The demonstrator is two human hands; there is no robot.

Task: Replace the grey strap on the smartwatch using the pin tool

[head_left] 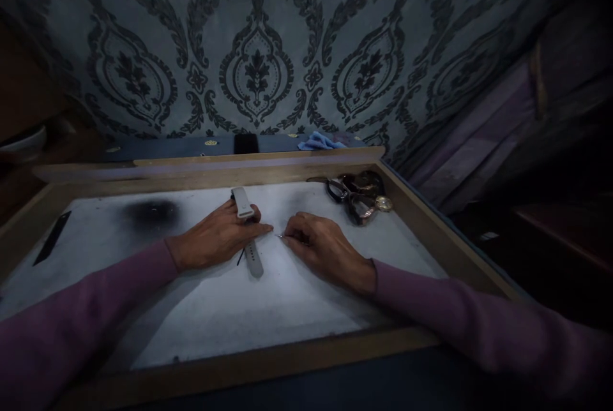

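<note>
My left hand [215,235] is closed around the middle of a watch with a pale grey strap [255,261]. The buckle end of the strap sticks up above the fingers, and the end with holes hangs below them onto the white board; the watch's case is hidden by the hand. Just to the right, my right hand [318,242] pinches a thin metal-tipped tool [280,236], its tip pointing left toward the left thumb. Most of that tool is covered by the fingers, so its kind cannot be made out. A thin dark piece [240,258] lies beside the strap.
A wooden rim [412,200] frames the white board [211,328]. Several wristwatches [359,197] lie piled at its back right, and a flat black strip [52,237] lies at left. Behind the rim are a blue cloth [320,141] and a dark rectangular object [246,143].
</note>
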